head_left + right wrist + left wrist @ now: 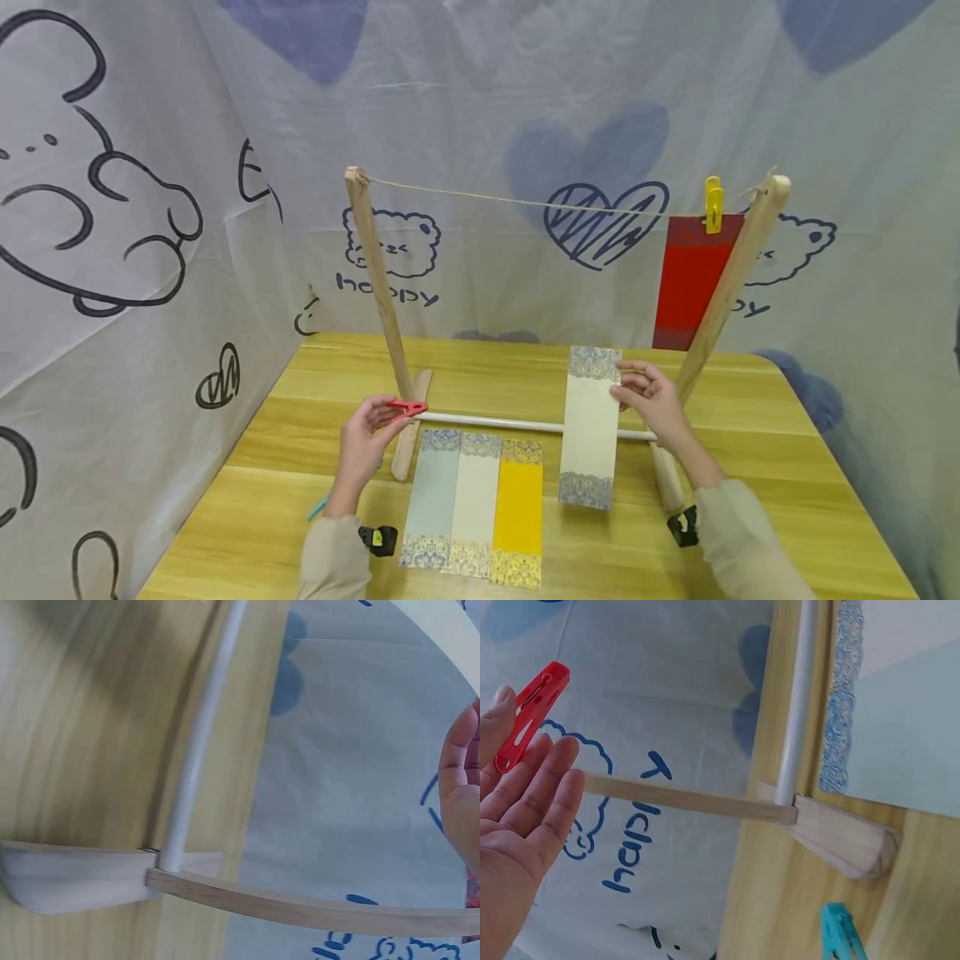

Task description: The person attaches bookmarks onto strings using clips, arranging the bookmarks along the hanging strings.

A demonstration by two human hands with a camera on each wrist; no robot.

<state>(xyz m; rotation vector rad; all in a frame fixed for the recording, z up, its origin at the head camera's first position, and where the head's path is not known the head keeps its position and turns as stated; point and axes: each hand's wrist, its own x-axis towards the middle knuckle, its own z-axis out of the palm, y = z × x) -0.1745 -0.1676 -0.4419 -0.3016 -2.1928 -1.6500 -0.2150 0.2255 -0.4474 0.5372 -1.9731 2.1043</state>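
My left hand [382,414] pinches a red clothespin [406,408] by the left wooden post [378,283] of a small drying rack. The left wrist view shows the red clothespin [529,712] between thumb and fingers [547,780]. My right hand [628,388] pinches the upper right edge of a cream card with blue patterned ends [591,429], holding it upright over the white rod [517,425]. In the right wrist view only part of the right hand [461,772] shows, with the card's edge [442,622] above it. A string [525,202] runs between the posts.
A yellow clothespin [713,204] holds a red card [688,283] on the string beside the right post [731,275]. Pale blue [431,492], cream [474,500] and yellow [519,508] cards lie side by side on the wooden table [750,433]. A teal clothespin [844,934] lies near the left foot [847,840].
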